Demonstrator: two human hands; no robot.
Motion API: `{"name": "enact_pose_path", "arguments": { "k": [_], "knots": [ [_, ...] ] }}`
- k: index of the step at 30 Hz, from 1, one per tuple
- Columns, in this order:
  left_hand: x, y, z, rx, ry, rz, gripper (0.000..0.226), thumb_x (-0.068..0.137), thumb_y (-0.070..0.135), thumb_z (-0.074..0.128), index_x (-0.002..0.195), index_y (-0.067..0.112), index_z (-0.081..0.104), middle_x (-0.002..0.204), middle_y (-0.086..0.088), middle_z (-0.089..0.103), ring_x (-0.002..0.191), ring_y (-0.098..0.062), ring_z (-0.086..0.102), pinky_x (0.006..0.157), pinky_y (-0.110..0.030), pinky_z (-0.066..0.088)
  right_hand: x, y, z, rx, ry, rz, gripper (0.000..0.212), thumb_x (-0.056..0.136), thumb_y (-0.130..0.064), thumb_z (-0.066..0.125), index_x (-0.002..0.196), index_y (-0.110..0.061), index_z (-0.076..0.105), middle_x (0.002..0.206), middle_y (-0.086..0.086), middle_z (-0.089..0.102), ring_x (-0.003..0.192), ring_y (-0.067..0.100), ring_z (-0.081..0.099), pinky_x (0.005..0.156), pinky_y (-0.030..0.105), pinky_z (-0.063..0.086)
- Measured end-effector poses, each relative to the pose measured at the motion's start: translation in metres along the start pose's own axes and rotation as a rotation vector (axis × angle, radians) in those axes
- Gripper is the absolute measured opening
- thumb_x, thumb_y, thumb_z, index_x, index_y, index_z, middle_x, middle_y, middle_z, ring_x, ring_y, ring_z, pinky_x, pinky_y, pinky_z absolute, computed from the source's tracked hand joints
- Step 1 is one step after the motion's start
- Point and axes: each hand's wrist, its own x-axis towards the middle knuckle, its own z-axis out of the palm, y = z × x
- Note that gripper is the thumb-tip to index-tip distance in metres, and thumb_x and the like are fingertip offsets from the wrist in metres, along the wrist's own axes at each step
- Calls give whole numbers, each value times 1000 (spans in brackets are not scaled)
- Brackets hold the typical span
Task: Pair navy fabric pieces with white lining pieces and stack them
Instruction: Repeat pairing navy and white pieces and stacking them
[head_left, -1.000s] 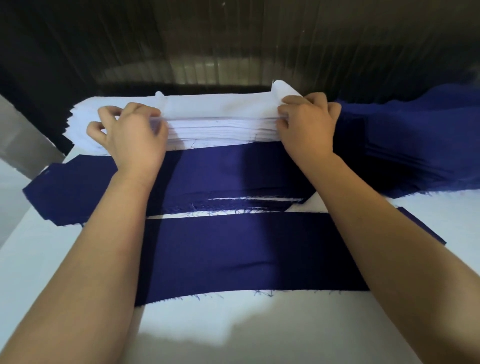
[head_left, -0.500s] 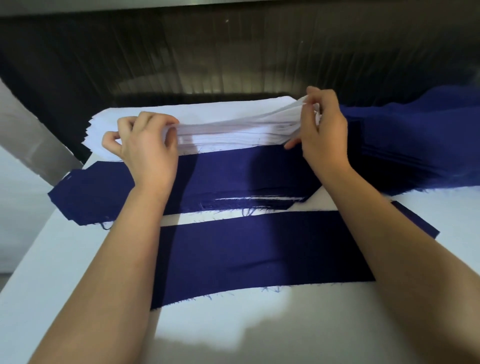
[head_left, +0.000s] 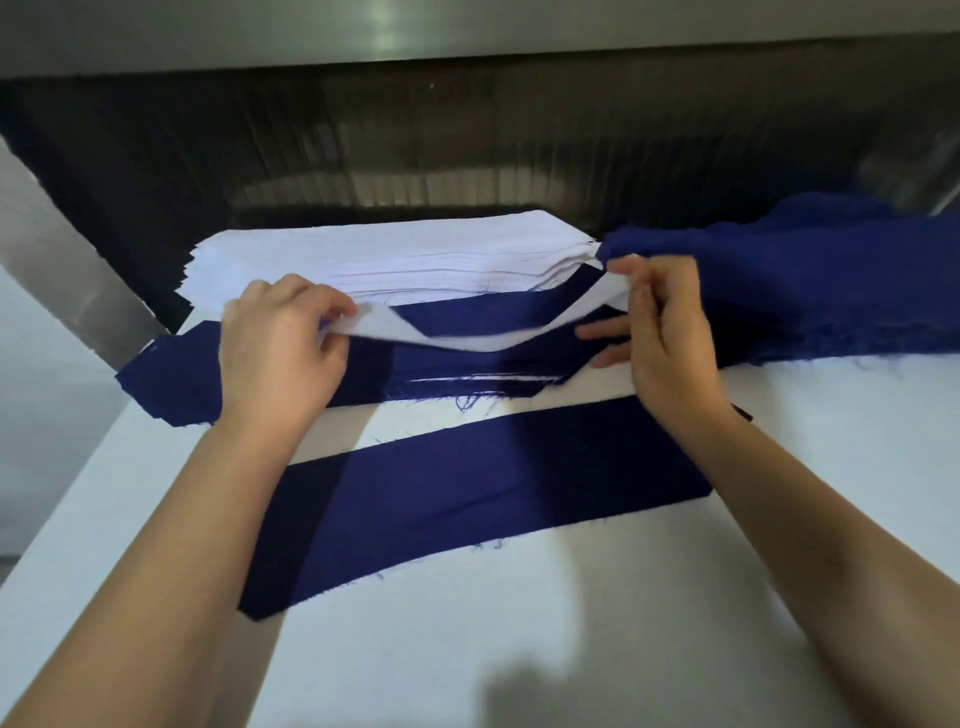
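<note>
Head view: one white lining piece (head_left: 467, 340) is off the lining stack (head_left: 395, 254) at 12 o'clock; a second ago I was only picking at its edge. Left hand (head_left: 280, 348) pinches one end, right hand (head_left: 665, 332) the other, fingers (head_left: 332, 306) closed on cloth, middle sagging over the far navy piece (head_left: 171, 379). Near navy strip (head_left: 493, 478) at 6 o'clock lies bare on the surface (head_left: 571, 623): likely the pairing target.

Left hand (head_left: 280, 358), right hand (head_left: 670, 338): apparent pinches.
</note>
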Motion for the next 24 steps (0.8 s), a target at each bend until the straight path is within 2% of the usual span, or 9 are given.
{"name": "enact_pose_path", "arguments": {
  "k": [3,5,8,11,14,16,18,20,24],
  "knots": [
    [-28,5,-8,-45,-80,-102,27,80,-2,61,102,11,70,100,-8,62,88,-35,58,69,-41,46,-26,8,-6,-91,-133,110,46,98,-2,32,88,-44,46,113,-5,54,77,10,67,61,25,57],
    [-49,11,-8,-15,-105,-170,23,84,3,61,102,13,69,101,-5,60,80,-36,58,66,-41,46,-37,12,-11,-174,-180,171,40,96,0,34,87,-34,51,98,-3,61,79,9,66,70,24,56],
    [-70,21,-5,10,-133,-236,17,89,10,58,102,14,67,104,-5,57,76,-37,57,63,-40,43,-42,11,-18,-344,-217,165,31,94,2,39,97,-23,57,84,-10,58,78,9,62,69,16,50],
    [-81,26,-2,29,-176,-275,19,93,13,54,109,13,63,117,-6,52,69,-36,54,59,-38,39,-48,9,-23,-484,-234,99,30,88,8,44,104,-12,61,87,-10,55,70,3,50,65,8,37],
    [-87,29,2,26,-144,-252,19,90,9,57,108,11,64,122,-6,50,60,-27,45,52,-32,33,-55,9,-28,-548,-200,57,30,86,10,46,103,-6,64,98,-4,57,84,7,49,75,2,30],
    [-88,29,4,8,-143,-215,19,89,7,59,107,9,65,121,-7,52,63,-26,46,52,-32,32,-59,11,-33,-568,-170,54,28,86,10,46,101,-4,65,99,0,60,89,9,50,78,-3,28],
    [-88,28,6,-16,-166,-177,20,89,6,59,107,8,67,122,-9,51,69,-31,52,54,-33,35,-60,12,-36,-571,-140,65,26,86,10,48,98,-3,66,99,4,64,88,10,52,79,3,31],
    [-87,28,7,-50,-144,-175,21,89,6,59,108,10,68,126,-12,49,73,-34,55,55,-36,38,-61,11,-37,-547,-115,73,24,87,8,49,96,-4,67,100,5,65,90,16,57,83,14,38],
    [-87,20,4,-67,-29,-221,26,86,2,62,110,12,68,133,-17,44,60,-35,52,55,-42,44,-61,10,-41,-411,-72,87,23,87,9,51,92,-6,67,104,-3,58,94,21,61,86,32,49]
  ]
}}
